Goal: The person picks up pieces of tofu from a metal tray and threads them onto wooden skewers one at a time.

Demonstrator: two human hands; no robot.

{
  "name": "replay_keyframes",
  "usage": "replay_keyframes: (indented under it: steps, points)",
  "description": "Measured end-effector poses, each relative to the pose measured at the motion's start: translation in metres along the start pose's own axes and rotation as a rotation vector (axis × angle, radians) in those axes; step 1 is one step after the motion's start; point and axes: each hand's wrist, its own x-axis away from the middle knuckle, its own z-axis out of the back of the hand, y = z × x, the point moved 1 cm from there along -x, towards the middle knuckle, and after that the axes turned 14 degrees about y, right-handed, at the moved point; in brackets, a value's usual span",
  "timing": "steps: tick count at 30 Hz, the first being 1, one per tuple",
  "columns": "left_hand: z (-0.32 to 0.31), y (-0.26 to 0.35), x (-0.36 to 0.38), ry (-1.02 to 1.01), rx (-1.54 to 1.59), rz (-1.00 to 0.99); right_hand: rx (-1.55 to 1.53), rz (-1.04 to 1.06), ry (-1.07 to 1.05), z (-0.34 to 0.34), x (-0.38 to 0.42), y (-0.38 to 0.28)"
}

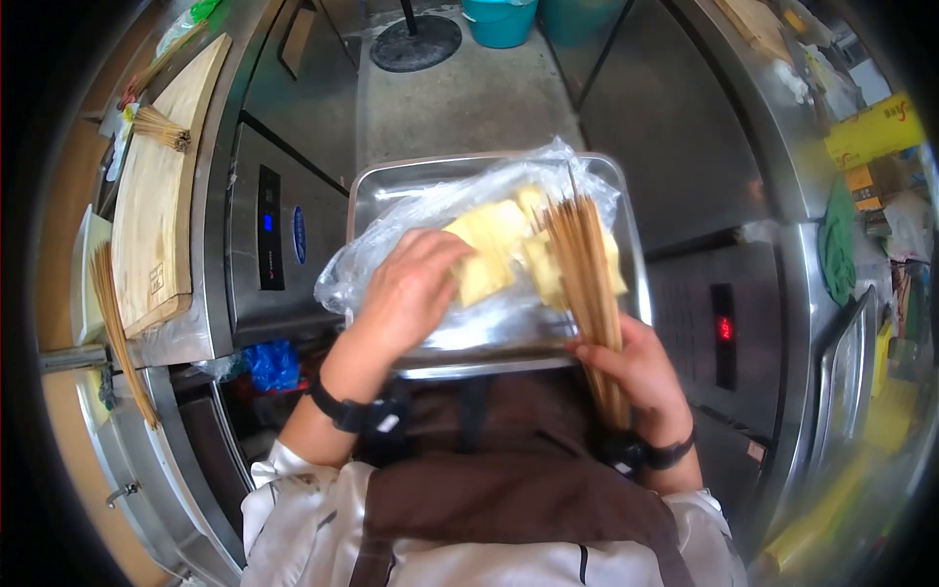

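Note:
A shallow metal tray (pixel 469 372) stands in front of me at waist height, with a crumpled clear plastic bag (pixel 391 215) lying in it. On the bag are soft, pale yellow folded sheets (pixel 494 235), perhaps tofu skin. My left hand (pixel 416 284) reaches over the tray with bent fingers at the left edge of one yellow sheet; its thumb is mostly hidden. In my right hand (pixel 636 367) is a thick bundle of bamboo skewers (pixel 584 274), tips pointing away from me. The bundle leans over the tray's right side and covers part of the sheets.
Steel cabinets with displays flank me on the left (pixel 264 225) and right (pixel 724 323). A wooden board (pixel 166 215) on the left counter carries another skewer bundle (pixel 161 129); more skewers (pixel 119 333) lie nearer. A teal bucket (pixel 501 22) and a round black base (pixel 416 46) stand on the floor ahead.

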Motion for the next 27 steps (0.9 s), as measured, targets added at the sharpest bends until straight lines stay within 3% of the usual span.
replay_keyframes:
  steps: [1,13,27]
  points:
    - [-0.001,-0.005,-0.001,0.022,-0.086,-0.125,-0.028,-0.008,0.003,-0.001,-0.001,0.002]
    - [0.0,-0.021,-0.008,-0.062,0.019,-0.268,-0.075,-0.083,0.02,-0.005,-0.003,0.0]
    - [0.003,-0.028,-0.018,-0.095,0.113,-0.31,-0.114,-0.099,-0.023,-0.002,-0.007,-0.001]
